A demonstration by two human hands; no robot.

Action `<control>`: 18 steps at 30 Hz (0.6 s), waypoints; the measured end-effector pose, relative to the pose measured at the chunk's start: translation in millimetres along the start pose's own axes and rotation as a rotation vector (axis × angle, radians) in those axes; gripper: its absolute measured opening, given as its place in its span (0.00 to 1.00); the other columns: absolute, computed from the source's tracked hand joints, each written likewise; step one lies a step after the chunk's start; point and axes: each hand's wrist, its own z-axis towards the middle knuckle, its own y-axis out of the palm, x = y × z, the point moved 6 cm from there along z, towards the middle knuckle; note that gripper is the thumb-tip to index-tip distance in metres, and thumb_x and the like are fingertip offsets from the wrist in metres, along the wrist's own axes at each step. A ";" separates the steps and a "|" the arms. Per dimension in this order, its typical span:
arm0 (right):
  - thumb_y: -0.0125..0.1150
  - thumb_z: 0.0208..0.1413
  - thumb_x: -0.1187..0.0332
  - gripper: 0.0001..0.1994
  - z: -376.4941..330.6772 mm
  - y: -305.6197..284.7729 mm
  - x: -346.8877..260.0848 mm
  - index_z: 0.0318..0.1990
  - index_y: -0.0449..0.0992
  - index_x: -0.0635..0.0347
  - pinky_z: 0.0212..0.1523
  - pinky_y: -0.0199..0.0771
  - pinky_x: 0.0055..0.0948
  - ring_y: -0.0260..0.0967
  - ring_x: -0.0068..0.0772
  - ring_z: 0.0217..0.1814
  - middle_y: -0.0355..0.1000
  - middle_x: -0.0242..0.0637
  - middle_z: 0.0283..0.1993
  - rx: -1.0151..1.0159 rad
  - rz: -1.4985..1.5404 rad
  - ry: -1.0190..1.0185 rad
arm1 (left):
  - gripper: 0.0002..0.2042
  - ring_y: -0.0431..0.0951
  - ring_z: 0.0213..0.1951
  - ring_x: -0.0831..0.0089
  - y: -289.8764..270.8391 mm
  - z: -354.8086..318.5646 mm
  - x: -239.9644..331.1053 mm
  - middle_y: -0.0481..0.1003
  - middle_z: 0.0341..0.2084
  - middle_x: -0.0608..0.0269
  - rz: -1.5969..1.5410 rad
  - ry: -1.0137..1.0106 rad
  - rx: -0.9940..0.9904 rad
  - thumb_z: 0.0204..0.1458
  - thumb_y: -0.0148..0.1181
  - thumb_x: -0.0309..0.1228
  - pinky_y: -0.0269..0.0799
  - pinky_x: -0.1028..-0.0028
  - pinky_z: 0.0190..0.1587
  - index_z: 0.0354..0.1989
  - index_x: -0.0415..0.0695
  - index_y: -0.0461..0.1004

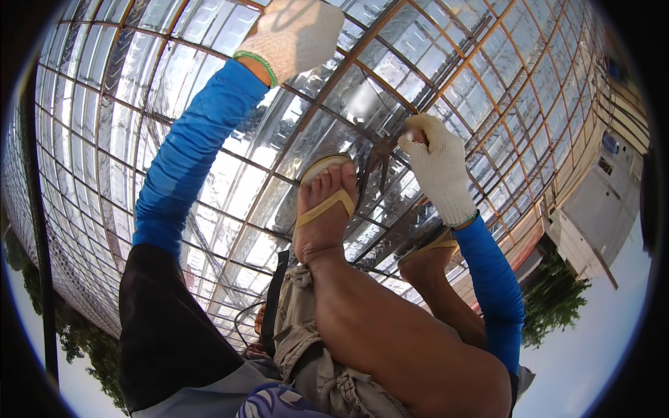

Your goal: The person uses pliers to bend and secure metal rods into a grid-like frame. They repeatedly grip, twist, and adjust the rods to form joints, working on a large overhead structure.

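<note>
Both hands wear off-white knit gloves below blue sleeves. My left hand (298, 40) is at the top edge, over the grid of steel bars (334, 82). Its back faces me and its fingers are hidden. My right hand (440, 164) is right of centre, close above the bars, with fingers curled toward the thumb. A blur covers the fingertips, so what they pinch cannot be made out. Just left of it, a dark metal tool with two legs, like a pair of pincers (380, 153), lies on the grid beside my sandalled foot (326, 202).
Shiny silver foil sheeting (237, 167) lies under the crossed rusty bars. My other foot (426, 261) rests on the grid to the right. A dark pole (42, 265) rises at the far left. A pale building (592, 223) and trees (554, 299) stand beyond the right edge.
</note>
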 end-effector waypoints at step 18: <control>0.62 0.63 0.70 0.09 7.5 30.6 -3.9 0.48 0.78 0.57 0.38 0.80 0.49 0.81 0.57 0.36 0.80 0.48 0.34 0.117 0.018 -0.015 | 0.07 0.85 0.42 0.54 6.3 34.4 11.4 0.84 0.40 0.59 -0.033 0.025 -0.133 0.60 0.66 0.32 0.82 0.60 0.46 0.44 0.46 0.85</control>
